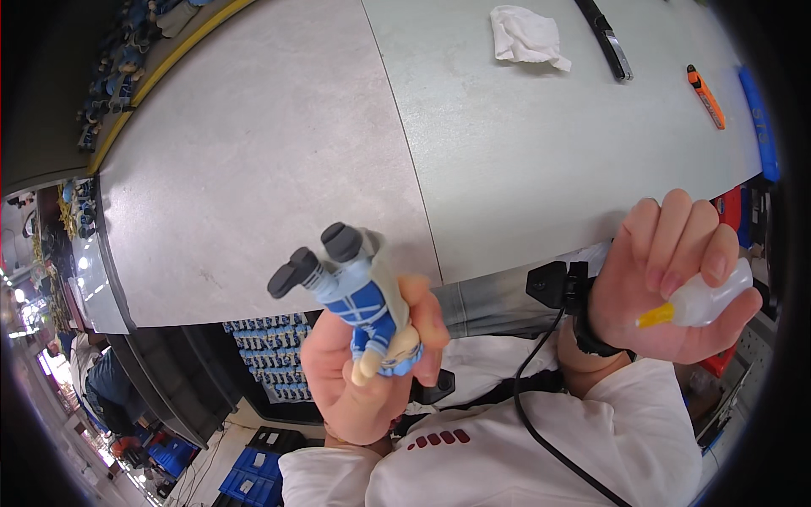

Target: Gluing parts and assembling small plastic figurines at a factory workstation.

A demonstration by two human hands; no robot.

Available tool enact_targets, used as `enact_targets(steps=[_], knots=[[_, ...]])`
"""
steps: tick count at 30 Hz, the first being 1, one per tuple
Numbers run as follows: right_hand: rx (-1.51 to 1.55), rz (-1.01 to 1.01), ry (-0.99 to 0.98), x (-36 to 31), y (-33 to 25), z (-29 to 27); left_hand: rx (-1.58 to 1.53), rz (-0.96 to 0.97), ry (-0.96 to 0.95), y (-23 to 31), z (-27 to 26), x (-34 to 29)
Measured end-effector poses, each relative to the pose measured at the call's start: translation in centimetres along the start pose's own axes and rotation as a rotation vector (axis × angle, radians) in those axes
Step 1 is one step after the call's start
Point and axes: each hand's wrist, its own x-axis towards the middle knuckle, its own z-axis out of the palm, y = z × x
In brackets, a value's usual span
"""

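Figurine in the left fingers, bottle in the right, the two well apart

The person's left hand [346, 393] has its fingers curled firmly around a blue figurine [363, 313], which is tilted, its dark boots jutting up and left beyond the grip. The right hand [642, 287] is turned palm up, its fingers bent round a translucent squeeze bottle [718, 296]; the yellow tip [656, 316] points left, toward the figurine but not touching it.

The figurine's legs, boots and torso look joined, so that much appears done; its far end is partly covered by the left fingers, and whether anything there is left to do cannot be told. Nor can it be told whether the bottle's contents are already on it.

Just ahead of both sets of fingers spreads the tabletop [279, 169]. Left of and near the left fingers, below the tabletop's edge, sit rows of small blue pieces [270, 351]. Farther out, ahead of the right fingers, lie a crumpled white cloth [525, 35], a black-handled tool [608, 42] and an orange cutter [708, 97]. Well beyond the left fingers, more blue figures [118, 84] stand behind a yellow edge.
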Motion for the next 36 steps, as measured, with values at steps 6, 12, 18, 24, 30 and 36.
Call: enact_targets(steps=[6, 12, 18, 24, 30, 36], knots=[[-0.003, 0.021, -0.034, 0.0, -0.1, -0.2, 0.033, -0.043, -0.010, 0.2, 0.2, 0.0], [-0.007, 0.026, -0.040, 0.0, -0.1, -0.2, 0.222, -0.029, -0.109, 0.4, 0.7, 0.3], [-0.020, 0.053, -0.079, 0.1, -0.2, -0.5, 0.039, -0.109, -0.170, 0.4, -0.4, 0.3], [-0.014, 0.073, -0.055, 0.0, -0.2, -0.2, -0.239, -0.009, -0.286, -0.5, -1.6, 0.5], [-0.019, 0.060, -0.059, -0.1, -0.2, -0.2, -0.067, -0.034, -0.284, 0.1, -0.9, 0.7], [-0.018, 0.109, -0.097, -0.3, -0.5, 0.0, 0.198, 0.151, -0.266, 0.4, -1.5, 0.1]])
